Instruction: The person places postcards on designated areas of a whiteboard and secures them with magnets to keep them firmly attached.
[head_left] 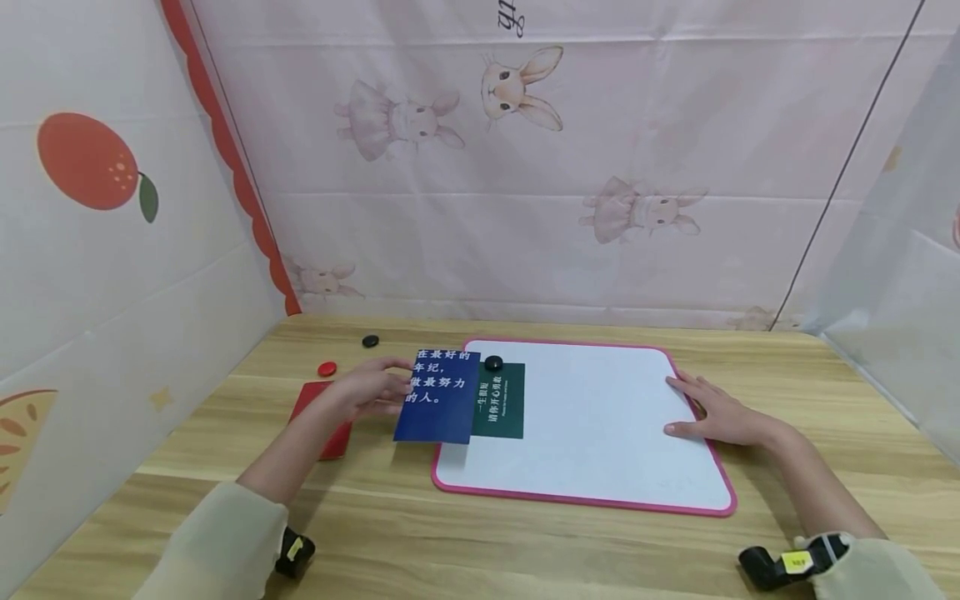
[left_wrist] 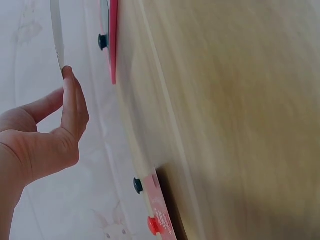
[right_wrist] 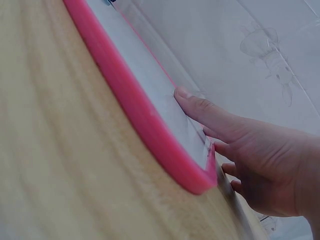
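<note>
My left hand [head_left: 369,388] pinches the left edge of a dark blue card [head_left: 438,408] with white lettering, fingertips and thumb meeting at its edge in the left wrist view. The card is raised above the left part of a pink-rimmed whiteboard [head_left: 600,417]. It partly covers a green card [head_left: 510,408] lying on the board, with a black round magnet [head_left: 493,363] at that card's top. On the board's right edge rests my right hand [head_left: 720,414], fingers extended; its thumb lies over the rim in the right wrist view.
Left of the board lies a red card [head_left: 336,440], partly behind the left forearm. A red magnet [head_left: 327,368] and a second black magnet [head_left: 371,341] sit behind it on the wooden table [head_left: 465,542]. A rabbit-print cloth [head_left: 465,242] hangs along the back.
</note>
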